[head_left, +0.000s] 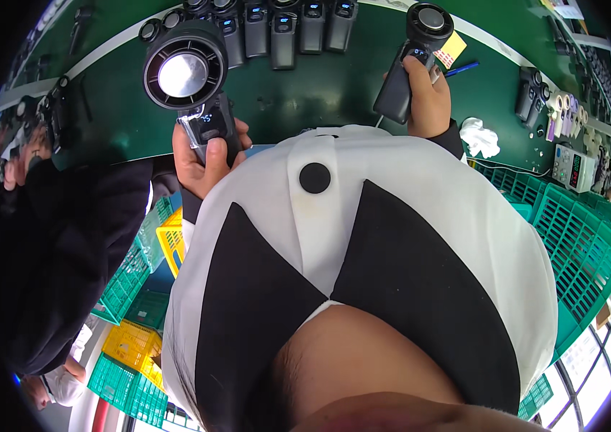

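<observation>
Left-hand fan (194, 90): black, handheld, in the left hand (206, 160), its round head tipped toward the camera beyond the fingers
Left hand: wrapped around the handle, thumb on the front below the display
Right-hand fan (412, 57): black, handheld, in the right hand (429, 102), its head at the far end and its handle slanting down to the left
Right hand: closed about the handle's right side, thumb on the front just below the display
Fan displays: lit blue-white digits on both held fans
Fan row (284, 43): more black fans on the green desk (312, 97), beyond and between the hands, several displays lit blue
Yellow paper (451, 50): partly behind the right-hand fan, its small reddish marks too small to read
Blue pen (461, 69): just right of the right hand
Boxed instrument (573, 168): white, far right, with a lit red-digit display
</observation>
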Tool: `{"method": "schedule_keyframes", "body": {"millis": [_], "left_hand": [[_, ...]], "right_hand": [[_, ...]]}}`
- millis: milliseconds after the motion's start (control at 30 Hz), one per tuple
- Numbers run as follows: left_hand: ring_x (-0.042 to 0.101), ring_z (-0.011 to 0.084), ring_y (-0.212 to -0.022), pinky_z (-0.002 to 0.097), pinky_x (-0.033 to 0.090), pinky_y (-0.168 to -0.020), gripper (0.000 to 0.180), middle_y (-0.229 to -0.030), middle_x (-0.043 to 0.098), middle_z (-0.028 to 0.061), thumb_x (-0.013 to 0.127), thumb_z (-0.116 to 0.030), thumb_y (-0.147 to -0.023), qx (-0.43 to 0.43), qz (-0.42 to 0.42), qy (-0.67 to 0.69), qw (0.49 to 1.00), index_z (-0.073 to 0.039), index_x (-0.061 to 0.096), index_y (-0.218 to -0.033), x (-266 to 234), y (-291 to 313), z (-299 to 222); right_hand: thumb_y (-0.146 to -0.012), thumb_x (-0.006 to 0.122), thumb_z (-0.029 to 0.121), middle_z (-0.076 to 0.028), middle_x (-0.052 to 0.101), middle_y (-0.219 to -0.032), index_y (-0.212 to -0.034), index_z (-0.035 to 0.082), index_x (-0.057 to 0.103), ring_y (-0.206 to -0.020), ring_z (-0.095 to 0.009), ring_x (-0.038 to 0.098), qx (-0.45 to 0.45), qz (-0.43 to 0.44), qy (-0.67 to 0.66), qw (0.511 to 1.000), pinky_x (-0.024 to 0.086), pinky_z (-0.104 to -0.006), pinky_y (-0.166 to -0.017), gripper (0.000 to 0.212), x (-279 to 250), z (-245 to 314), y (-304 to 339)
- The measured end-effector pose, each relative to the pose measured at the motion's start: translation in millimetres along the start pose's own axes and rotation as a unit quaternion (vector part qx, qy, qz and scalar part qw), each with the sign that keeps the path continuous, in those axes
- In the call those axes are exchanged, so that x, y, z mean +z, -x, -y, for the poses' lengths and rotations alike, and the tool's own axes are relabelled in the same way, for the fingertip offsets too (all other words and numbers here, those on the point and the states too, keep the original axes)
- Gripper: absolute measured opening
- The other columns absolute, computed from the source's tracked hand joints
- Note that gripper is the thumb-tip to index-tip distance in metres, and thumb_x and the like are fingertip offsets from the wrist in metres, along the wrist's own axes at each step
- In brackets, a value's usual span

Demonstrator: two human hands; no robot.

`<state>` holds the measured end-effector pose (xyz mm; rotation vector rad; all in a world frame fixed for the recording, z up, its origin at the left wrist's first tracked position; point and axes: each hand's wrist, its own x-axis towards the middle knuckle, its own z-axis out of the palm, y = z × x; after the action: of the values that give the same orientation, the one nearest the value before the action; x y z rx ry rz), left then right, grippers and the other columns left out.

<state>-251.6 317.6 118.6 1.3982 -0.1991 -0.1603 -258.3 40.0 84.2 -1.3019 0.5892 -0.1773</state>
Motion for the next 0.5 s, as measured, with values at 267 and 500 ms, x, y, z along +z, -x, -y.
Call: {"method": "schedule_keyframes", "body": {"millis": [267, 500], "left_hand": [[0.054, 0.014, -0.068, 0.0249, 0.045, -0.06, 0.025, -0.084, 0.056, 0.0128, 0.046, -0.009, -0.083, -0.053, -0.007, 0.033, 0.998, -0.001, 0.04, -0.106, 6, -9, 13], [0.053, 0.0146, -0.06, 0.0251, 0.045, -0.055, 0.021, -0.076, 0.057, 0.0123, 0.043, -0.001, -0.081, -0.216, -0.08, 0.071, 0.97, 0.0, 0.043, -0.101, 12, -13, 43]], "right_hand": [[-0.081, 0.047, 0.019, -0.011, 0.059, -0.077, -0.099, 0.002, 0.046, -0.063, -0.013, 0.055, 0.006, 0.114, -0.023, 0.993, 0.046, -0.0252, -0.056, 0.024, -1, 14, 10], [-0.079, 0.049, 0.017, -0.01, 0.057, -0.084, -0.105, 0.001, 0.044, -0.075, -0.015, 0.054, -0.039, 0.182, 0.062, 0.981, 0.045, -0.0284, -0.069, 0.031, -5, 16, 3]]}}
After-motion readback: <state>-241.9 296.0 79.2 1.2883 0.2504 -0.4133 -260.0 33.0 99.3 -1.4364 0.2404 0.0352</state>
